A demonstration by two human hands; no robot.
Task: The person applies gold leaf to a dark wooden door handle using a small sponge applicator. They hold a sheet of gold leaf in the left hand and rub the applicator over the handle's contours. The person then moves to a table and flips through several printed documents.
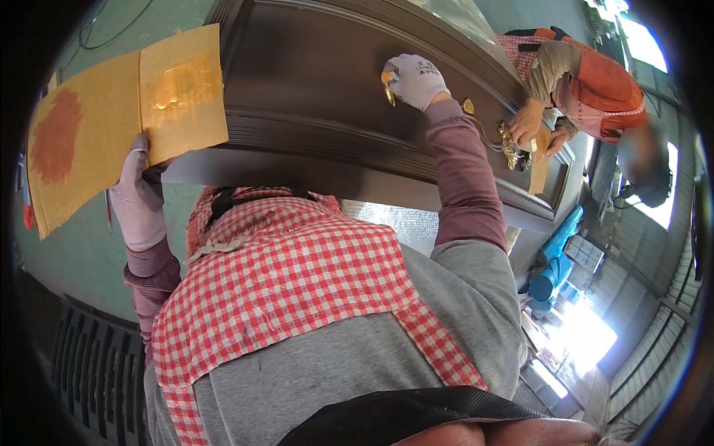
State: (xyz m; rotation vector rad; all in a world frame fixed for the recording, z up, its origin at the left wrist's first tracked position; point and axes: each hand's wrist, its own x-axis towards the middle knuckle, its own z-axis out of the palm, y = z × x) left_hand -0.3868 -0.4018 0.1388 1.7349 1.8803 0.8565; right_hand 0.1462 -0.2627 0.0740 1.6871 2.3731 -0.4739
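In a pale glove, my left hand [139,195] is closed on the edge of a folded cardboard sheet [111,78], thumb on top. Wet gold paint [177,91] is smeared on the sheet's right half, and a dry reddish-brown patch [58,136] marks its left. My right hand [418,79], in a white glove, is over a dark brown moulded panel [312,70]. Its fingers pinch a small gold-stained thing [389,88], too small to name, at the panel's surface. An ornate gold handle [508,146] is mounted on the panel, right of my right forearm.
At the right, a co-worker [606,85] bends over the panel's end, hands by the handle, with another piece of cardboard [541,163] there. A black slatted pallet [97,372] lies at lower left. Blue wrapped material [554,264] stands farther off, and a dark cable [111,37] runs on the green floor.
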